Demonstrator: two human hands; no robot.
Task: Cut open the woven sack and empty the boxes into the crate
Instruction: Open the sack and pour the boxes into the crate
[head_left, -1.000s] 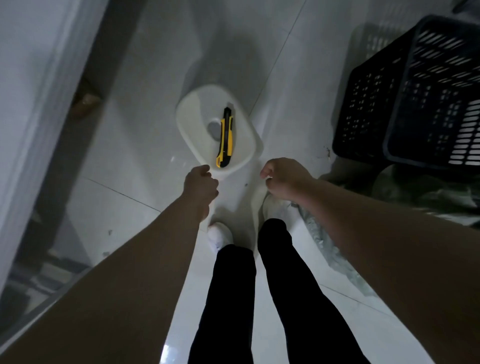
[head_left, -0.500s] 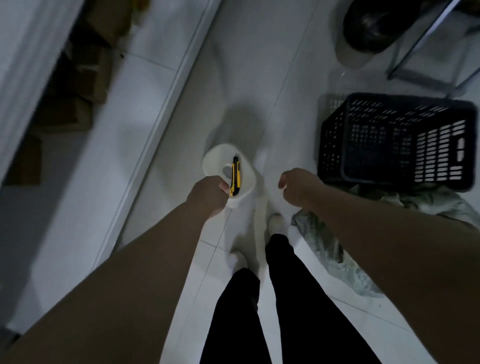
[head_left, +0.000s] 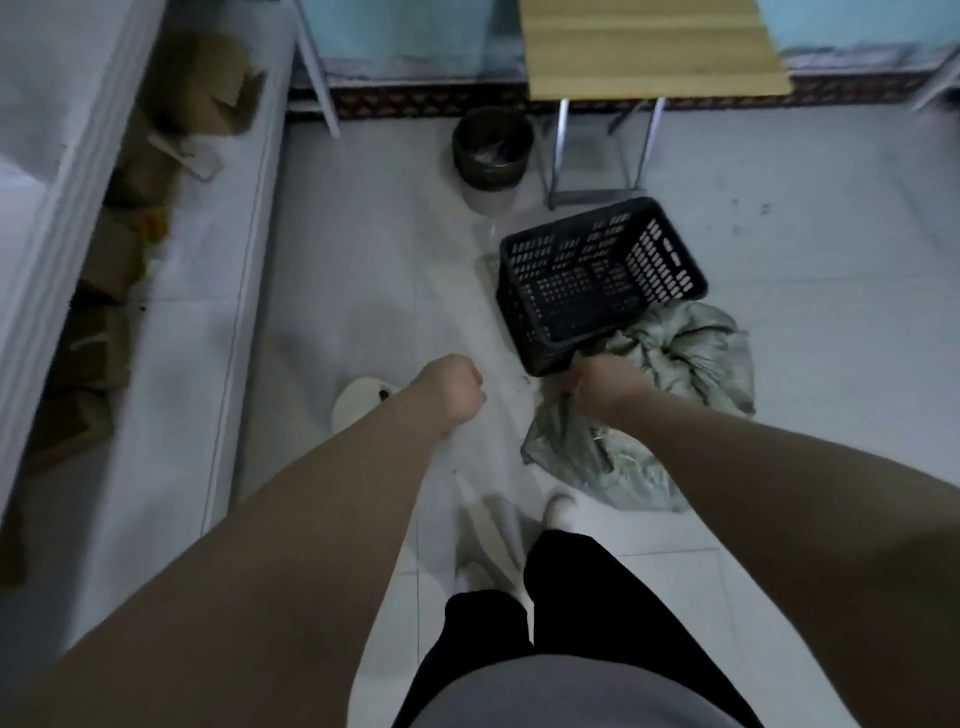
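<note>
Your crate (head_left: 597, 280) at 1 o'clock: black, grid of pale slot perforations. Your woven sack (head_left: 691, 358) at 3 o'clock: dull grey-green, crumpled. Floor (head_left: 810, 322): pale grey-white tiles. Stool (head_left: 358, 402) at 10 o'clock: white. Bin (head_left: 491, 148) at 12 o'clock: dark olive. Slatted top (head_left: 649, 44) beyond: tan-yellow. Wall base (head_left: 410, 101): dark patterned strip, teal above. Cardboard (head_left: 202, 88) at 10 o'clock: brown. Your trousers (head_left: 597, 613): black.

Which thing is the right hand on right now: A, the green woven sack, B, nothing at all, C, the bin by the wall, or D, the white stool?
A: the right hand is closed on a bunched part of the green woven sack, just in front of the black crate.
</note>
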